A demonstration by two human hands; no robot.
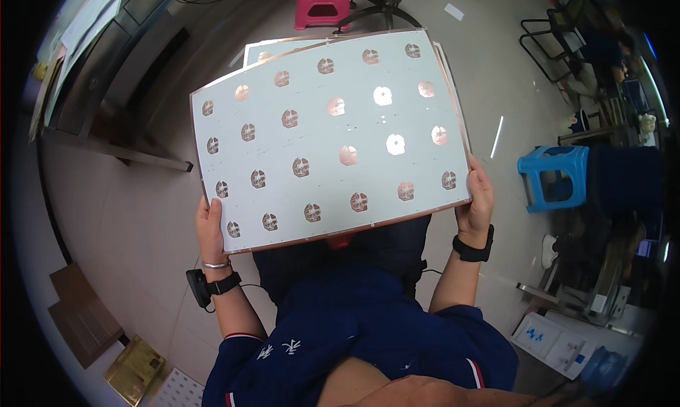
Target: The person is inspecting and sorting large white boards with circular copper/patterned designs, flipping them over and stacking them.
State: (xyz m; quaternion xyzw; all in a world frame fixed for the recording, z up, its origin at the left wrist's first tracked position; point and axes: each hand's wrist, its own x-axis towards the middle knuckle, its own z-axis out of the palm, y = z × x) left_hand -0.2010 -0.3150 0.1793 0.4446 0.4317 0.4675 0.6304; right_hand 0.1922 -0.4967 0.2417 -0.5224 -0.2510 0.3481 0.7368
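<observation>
Before me I hold a large rectangular white sheet (319,141) with copper-coloured edges and rows of small rounded copper shapes, some shining in the light. My left hand (210,230) grips its lower left corner, thumb on the top face and the other fingers mostly hidden beneath. At the lower right corner my right hand (479,195) is closed on the edge, its palm side turned up. Behind the far edge, part of another similar white sheet (253,52) sticks out; how it is supported is hidden.
A pink stool (322,10) and a wheeled chair base (386,9) stand beyond the sheet. To the right is a blue plastic stool (556,179). A grey cabinet (85,74) stands at left. Brown cardboard (83,315) and a gold-coloured panel (134,364) lie at lower left.
</observation>
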